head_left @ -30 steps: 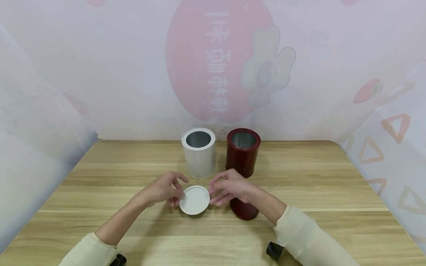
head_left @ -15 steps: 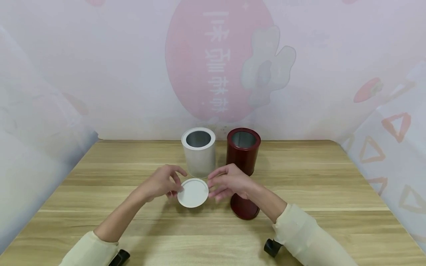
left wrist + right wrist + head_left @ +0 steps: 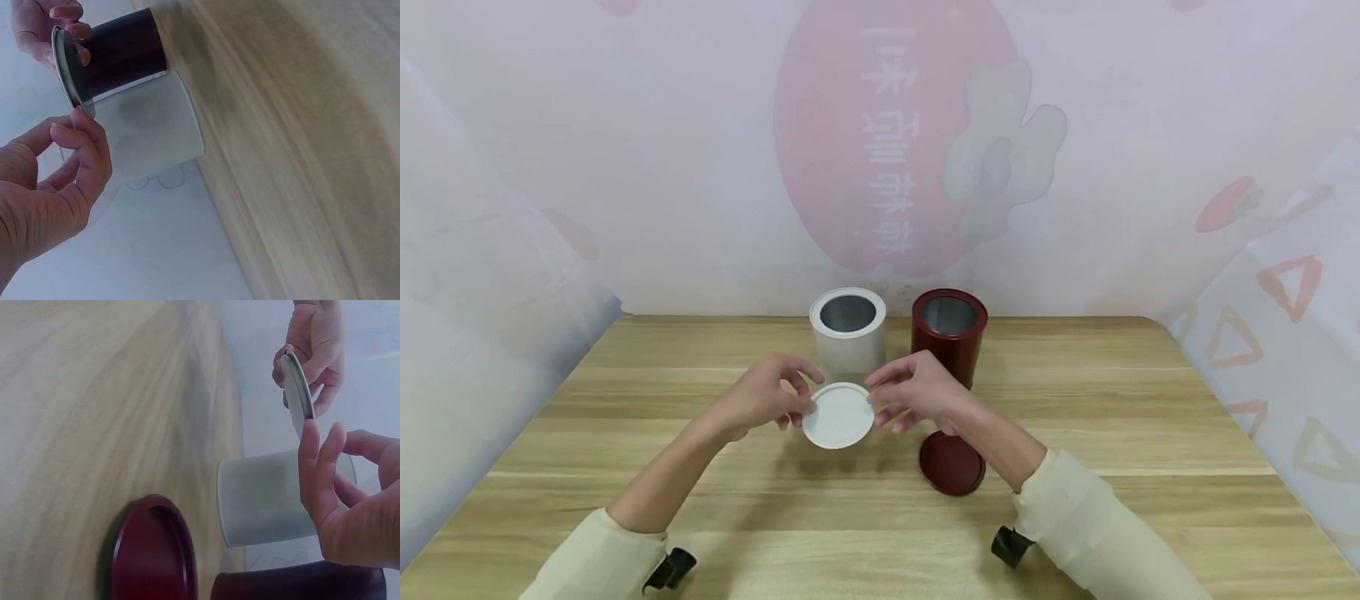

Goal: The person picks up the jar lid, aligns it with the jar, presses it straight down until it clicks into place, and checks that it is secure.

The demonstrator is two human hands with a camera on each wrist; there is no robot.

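Note:
A round white lid (image 3: 838, 415) hangs above the table, just in front of the open white tin (image 3: 847, 337). My left hand (image 3: 811, 393) pinches its left edge and my right hand (image 3: 874, 397) pinches its right edge. The left wrist view shows the lid (image 3: 64, 65) edge-on between my left fingertips (image 3: 80, 119) and the right fingers (image 3: 65, 12). In the right wrist view the lid (image 3: 297, 387) sits between both hands, above the white tin (image 3: 269, 500). An open dark red tin (image 3: 949, 333) stands right of the white one.
A dark red lid (image 3: 952, 462) lies flat on the wooden table (image 3: 1112, 417), under my right forearm; the right wrist view shows it too (image 3: 150, 550). A patterned pale backdrop rises behind the tins and along both sides.
Both hands have lifted the white lid off the table and carried it up and away from me, toward the white tin. The tins and the red lid have not moved.

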